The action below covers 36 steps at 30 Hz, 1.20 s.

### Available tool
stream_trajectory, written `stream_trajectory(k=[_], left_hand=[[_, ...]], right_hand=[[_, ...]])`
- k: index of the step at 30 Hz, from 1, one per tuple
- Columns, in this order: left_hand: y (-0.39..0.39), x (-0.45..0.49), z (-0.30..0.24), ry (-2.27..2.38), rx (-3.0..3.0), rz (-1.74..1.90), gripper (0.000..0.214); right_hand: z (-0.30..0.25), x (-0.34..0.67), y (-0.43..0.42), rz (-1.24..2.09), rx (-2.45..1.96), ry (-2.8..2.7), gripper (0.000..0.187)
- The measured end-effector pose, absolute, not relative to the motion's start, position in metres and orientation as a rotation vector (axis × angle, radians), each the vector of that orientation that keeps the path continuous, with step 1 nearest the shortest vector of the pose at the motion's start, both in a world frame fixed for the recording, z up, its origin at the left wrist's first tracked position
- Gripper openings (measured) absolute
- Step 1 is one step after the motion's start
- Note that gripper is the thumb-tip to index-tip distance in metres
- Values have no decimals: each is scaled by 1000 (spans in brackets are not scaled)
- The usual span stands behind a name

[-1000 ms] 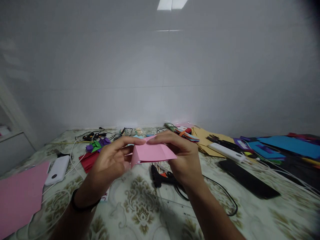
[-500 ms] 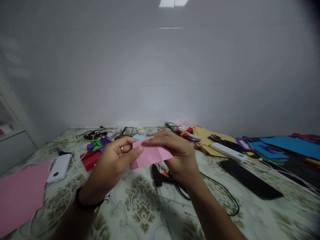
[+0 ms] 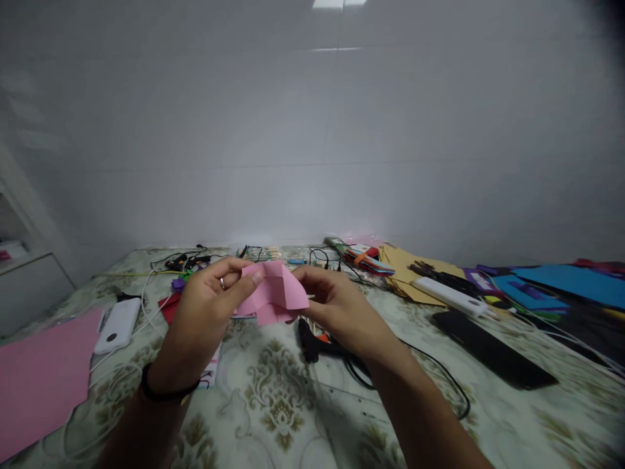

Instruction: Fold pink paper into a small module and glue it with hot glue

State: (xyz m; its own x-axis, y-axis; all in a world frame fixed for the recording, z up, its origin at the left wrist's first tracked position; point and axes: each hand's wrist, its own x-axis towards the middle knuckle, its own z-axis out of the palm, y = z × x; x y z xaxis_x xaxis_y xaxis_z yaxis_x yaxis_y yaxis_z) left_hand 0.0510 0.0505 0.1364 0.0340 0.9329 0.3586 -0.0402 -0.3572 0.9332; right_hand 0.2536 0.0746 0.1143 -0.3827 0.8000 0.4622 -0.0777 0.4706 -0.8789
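A folded piece of pink paper (image 3: 274,292) is held up above the patterned tablecloth (image 3: 273,404), between both hands. My left hand (image 3: 208,311), with a ring on one finger and a black band at the wrist, pinches the paper's left side with thumb and fingers. My right hand (image 3: 336,306) grips the right side from behind and below. A black glue gun (image 3: 312,344) with its cord lies on the cloth just beneath the paper.
A pink sheet (image 3: 39,378) lies at the left edge, beside a white power bank (image 3: 117,324). Red and purple paper scraps (image 3: 170,303), tangled cables and coloured paper stacks (image 3: 364,257) line the wall. A white remote (image 3: 446,296), a black slab (image 3: 493,352) and blue sheets (image 3: 561,283) sit right.
The pink paper has been turned and partly opened, now more crumpled in shape. Both hands have shifted slightly left, and the right hand has moved from on top of the paper to behind it.
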Motion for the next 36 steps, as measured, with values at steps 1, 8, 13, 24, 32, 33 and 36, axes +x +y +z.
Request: stream_trajectory(k=[1,8,13,24,32,33,36], left_hand=[[50,50,137,965,1468,1462,33],[50,54,135,979,1636,1562,26],[50,58,133,885,1671,1512,21],[49,50,138,936,1763,1425,11],[54,43,126,790,1515,1394,20],[54,45,126,778,1517,1381,18],[53,52,126,736,1535,1333,12]], right_hand=[[114,257,75,1071,-615,-1744,22],[121,263,67,873,-658,-1689,25],[123,251,59,712,-730,-1655,15],[129,257,44,454,-622,-1857,27],[128,259,44,592,-467,-1867,60],[128,256,45,577,-461,-1842,51],[129,251,46,487,-485,-1742,22]])
